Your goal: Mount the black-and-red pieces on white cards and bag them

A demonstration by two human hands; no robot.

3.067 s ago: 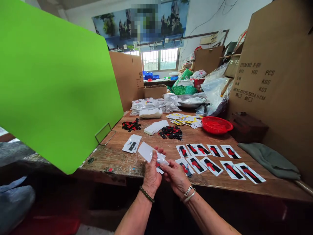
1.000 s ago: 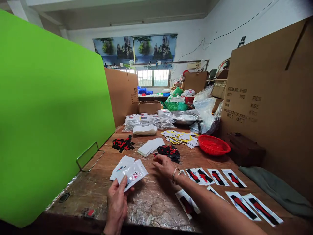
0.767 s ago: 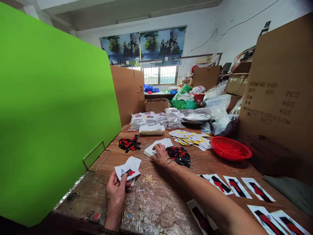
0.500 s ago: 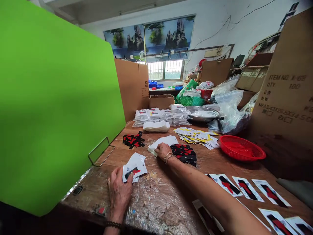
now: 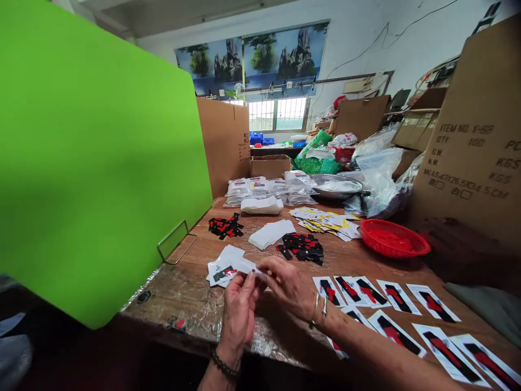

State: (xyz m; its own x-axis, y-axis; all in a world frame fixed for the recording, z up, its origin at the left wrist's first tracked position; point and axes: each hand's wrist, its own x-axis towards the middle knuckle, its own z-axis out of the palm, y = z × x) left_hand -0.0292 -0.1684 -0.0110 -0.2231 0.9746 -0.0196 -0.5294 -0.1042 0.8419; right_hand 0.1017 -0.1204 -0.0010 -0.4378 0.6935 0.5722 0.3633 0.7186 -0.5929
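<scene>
A small thin white slip [image 5: 247, 265] is held up between my two hands over the near part of the table; whether it is paper or a plastic bag I cannot tell. My left hand [image 5: 239, 307] pinches its near edge with thumb and fingers. My right hand [image 5: 290, 287] has its fingers closed at the slip's right end, the fingertips partly hidden. Just behind lies a loose pile of white cards [image 5: 220, 271], the top one bearing a black and red piece. Farther off are a stack of white slips [image 5: 271, 234] and a heap of black and red pieces [image 5: 303, 248].
Rows of cards with black and red strips [image 5: 396, 297] lie at the right. A red basket [image 5: 394, 239] and yellow-edged cards [image 5: 325, 221] sit behind them. Bagged packs [image 5: 260, 187] stand at the back. A green panel [image 5: 101, 163] and metal loop [image 5: 177, 244] border the left.
My right hand has come back from the white stack toward me. My left hand has left the card pile and moved right, and both hands now meet at a white slip.
</scene>
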